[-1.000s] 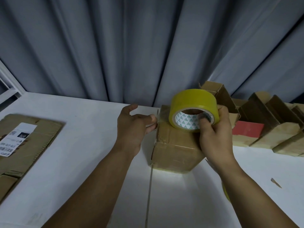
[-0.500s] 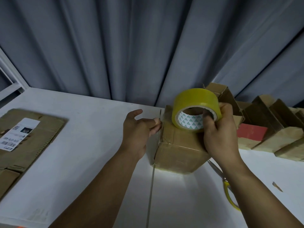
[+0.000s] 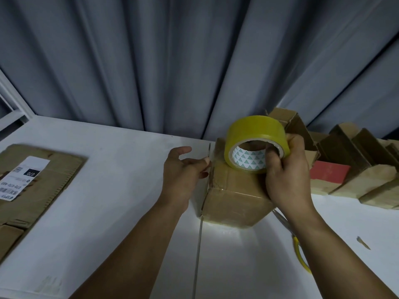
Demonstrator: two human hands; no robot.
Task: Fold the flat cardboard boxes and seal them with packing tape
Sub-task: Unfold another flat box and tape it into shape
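the sealing step is in hand: the box [image 3: 233, 197] is standing folded on the white table [image 3: 121, 190], and the right hand [image 3: 285, 175] is gripping the yellow tape roll [image 3: 254, 134] on the box's top, fingers curling into the core and round the rim. the left hand [image 3: 183, 175] is lying fairly open, thumb lifted, fingertips pressing at the box's upper left edge — whether a tape end is under them, i cannot tell. the next move is probably calling for a steady pull across the top, then the scissors [image 3: 300, 253] lying nearby.
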